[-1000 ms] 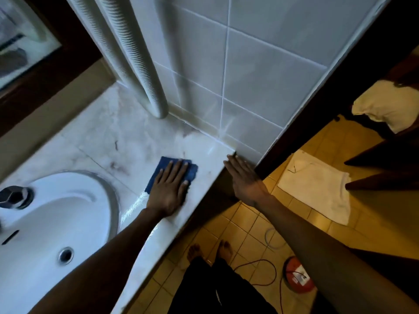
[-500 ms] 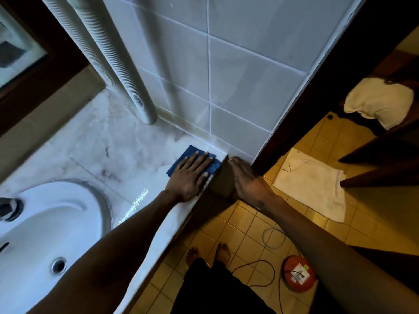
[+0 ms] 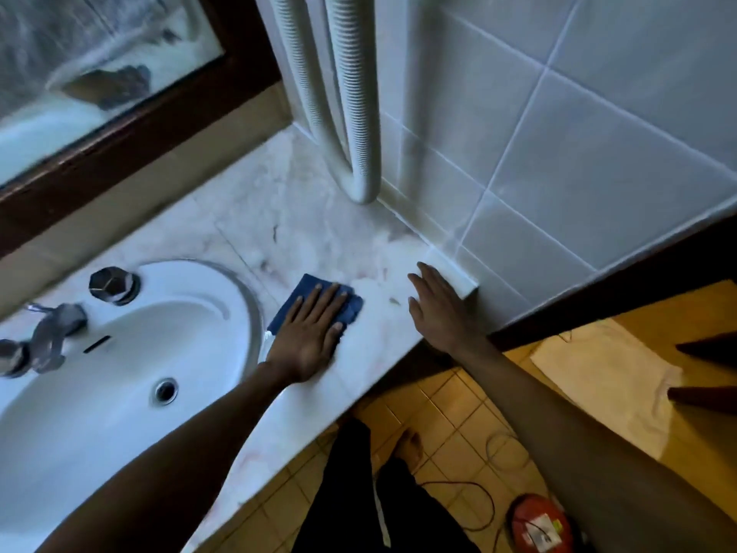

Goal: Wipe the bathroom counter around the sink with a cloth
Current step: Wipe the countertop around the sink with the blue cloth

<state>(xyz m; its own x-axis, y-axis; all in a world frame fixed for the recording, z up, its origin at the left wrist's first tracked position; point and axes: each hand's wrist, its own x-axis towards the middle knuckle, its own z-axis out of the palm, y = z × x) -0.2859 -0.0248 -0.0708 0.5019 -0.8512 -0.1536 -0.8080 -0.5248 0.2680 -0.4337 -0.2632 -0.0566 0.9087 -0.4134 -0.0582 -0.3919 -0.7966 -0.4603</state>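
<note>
Two hoses (image 3: 351,113) are hanging behind; left hand (image 3: 309,337), fingers spread, is pressing cloth (image 3: 315,303) flat beside sink (image 3: 119,353); right hand (image 3: 438,313) is lying open on worktop (image 3: 279,221).

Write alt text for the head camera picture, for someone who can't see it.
A person's left hand presses a blue cloth flat on a white marble counter, just right of an oval sink. The right hand rests open near the counter's end by the tiled wall. Two ribbed hoses hang down in the corner.
</note>
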